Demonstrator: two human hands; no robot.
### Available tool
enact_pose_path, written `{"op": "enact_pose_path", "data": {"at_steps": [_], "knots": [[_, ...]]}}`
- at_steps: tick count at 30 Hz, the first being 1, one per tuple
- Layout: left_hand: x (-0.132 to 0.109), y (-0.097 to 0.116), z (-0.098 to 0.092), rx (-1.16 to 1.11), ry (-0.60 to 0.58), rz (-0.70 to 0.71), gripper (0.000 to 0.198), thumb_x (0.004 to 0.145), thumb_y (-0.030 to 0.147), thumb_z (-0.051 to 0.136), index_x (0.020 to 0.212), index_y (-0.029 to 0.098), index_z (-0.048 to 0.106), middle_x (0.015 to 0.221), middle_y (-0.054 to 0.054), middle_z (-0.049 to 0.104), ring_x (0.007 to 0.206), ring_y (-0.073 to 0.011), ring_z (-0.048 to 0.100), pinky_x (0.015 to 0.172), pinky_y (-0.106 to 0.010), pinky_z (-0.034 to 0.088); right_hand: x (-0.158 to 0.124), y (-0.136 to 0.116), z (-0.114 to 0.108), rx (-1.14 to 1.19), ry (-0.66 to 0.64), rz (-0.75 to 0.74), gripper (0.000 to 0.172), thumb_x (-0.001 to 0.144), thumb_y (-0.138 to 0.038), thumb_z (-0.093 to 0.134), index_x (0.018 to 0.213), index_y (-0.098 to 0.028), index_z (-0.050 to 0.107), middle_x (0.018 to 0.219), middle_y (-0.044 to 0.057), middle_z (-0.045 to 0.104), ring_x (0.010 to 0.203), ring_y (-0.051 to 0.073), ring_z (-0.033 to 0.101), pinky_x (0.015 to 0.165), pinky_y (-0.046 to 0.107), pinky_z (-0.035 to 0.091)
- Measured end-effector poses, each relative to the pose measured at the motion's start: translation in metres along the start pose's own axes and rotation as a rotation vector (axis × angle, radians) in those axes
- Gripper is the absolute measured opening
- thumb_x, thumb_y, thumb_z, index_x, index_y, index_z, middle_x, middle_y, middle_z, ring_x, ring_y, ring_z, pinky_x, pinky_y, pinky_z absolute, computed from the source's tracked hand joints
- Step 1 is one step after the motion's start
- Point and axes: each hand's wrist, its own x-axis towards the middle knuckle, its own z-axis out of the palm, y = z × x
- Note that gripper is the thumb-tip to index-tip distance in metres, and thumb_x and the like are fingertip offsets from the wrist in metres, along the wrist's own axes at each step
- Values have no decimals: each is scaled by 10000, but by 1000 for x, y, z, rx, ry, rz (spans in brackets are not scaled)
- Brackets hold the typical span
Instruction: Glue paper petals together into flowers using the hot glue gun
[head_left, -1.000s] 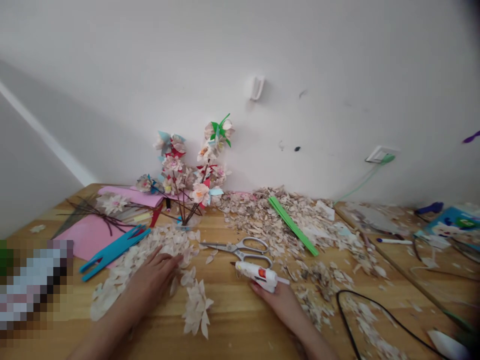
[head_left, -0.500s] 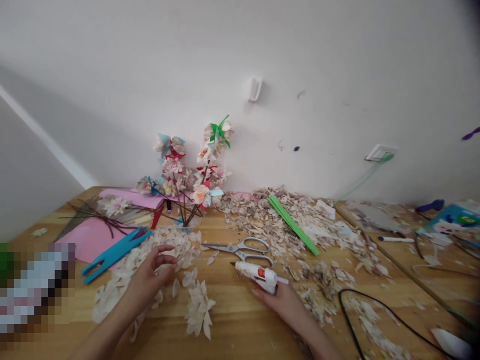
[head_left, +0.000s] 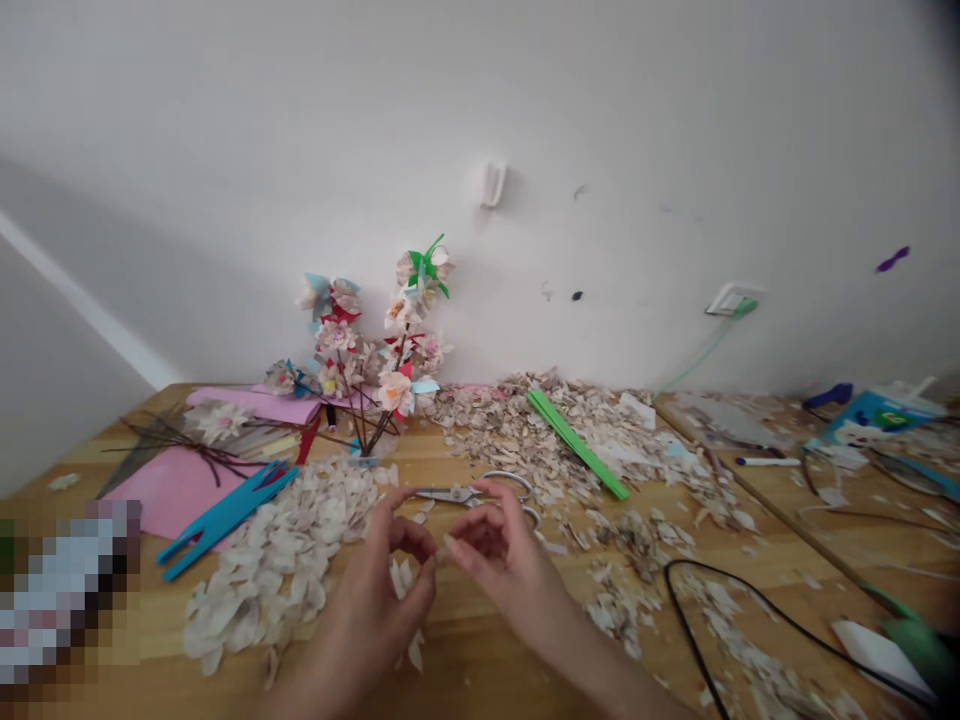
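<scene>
Closely paired, the left hand (head_left: 369, 585) and right hand (head_left: 514, 565) hover above the tabletop (head_left: 469, 645).
Both curl inward, nearly touching; whether they pinch anything small, I cannot tell. A pale flower (head_left: 403, 577) is partly hidden behind the left hand, scissors (head_left: 454, 495) lie just beyond both, and a heap of loose petals (head_left: 277, 560) spreads to the left.

the left forearm (head_left: 330, 660) and right forearm (head_left: 596, 655) reach in from the lower edge, slanting inward. the left grip (head_left: 375, 585) and right grip (head_left: 517, 560) face each other, fingertips nearly meeting. both index fingers arch above, the other fingers curl in, and the thumbs lie below, toward the fingertips. what either pinches is too blurred to tell.
</scene>
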Motion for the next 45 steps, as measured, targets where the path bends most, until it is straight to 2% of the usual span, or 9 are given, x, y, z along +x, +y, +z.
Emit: {"op": "enact_pose_path", "data": {"at_steps": [3,8,14,18,21,26,30,38,45], "knots": [[0,2,1,-88,-19,-45,512,753,217,495,1206,252,258,724,25,583,731,-167,610,757,-359,460,7,14,12,160,7,84,418,740,-271,650,1069,-244,393,678,-70,550,604,121,560,580,247,444],[7,-5,-7,-565,-180,-276,534,638,305,648,1090,238,372,818,-31,627,778,-198,627,643,-324,470,7,18,16,292,94,77,414,703,-299,690,986,-248,392,581,-110,499,493,97,487,482,204,369],[12,-3,-10,-673,-67,-474,588,578,305,763,1033,207,405,613,46,635,632,-147,631,663,-291,468,6,13,27,462,103,121,378,675,-294,716,899,-230,417,558,-111,523,471,75,467,471,190,353],[14,-3,-13,-779,-57,-514,534,571,300,784,938,206,408,596,40,662,592,-154,647,668,-327,506,9,11,36,695,102,265,434,601,-297,770,889,-204,458,543,-99,564,476,74,509,483,190,389],[14,-5,-16,-847,-56,-514,496,583,273,786,882,208,395,602,30,679,600,-152,656,664,-336,520,12,8,41,770,118,289,455,564,-285,801,866,-196,472,534,-93,590,461,63,514,465,170,385],[15,-4,-21,-858,-90,-520,417,651,242,746,839,207,375,655,8,707,622,-131,662,666,-299,518,17,5,49,805,154,303,468,523,-319,820,811,-198,471,516,-96,594,423,53,504,398,139,354],[15,-2,-22,-853,-97,-538,411,655,257,742,825,206,371,637,8,699,588,-125,649,606,-277,521,17,5,53,788,149,285,439,559,-333,792,825,-207,466,523,-94,591,430,66,515,379,139,366],[14,4,-21,-854,34,-588,528,569,244,799,937,188,424,676,-3,705,606,-143,671,557,-251,528,16,10,53,627,318,121,337,640,-333,729,801,-226,453,578,-110,538,422,61,484,372,154,394],[14,6,-20,-817,0,-599,574,577,196,792,1006,181,410,656,-4,699,618,-153,671,495,-224,518,13,11,49,601,241,102,288,694,-366,691,820,-226,473,604,-97,511,465,68,506,408,163,412]]}}
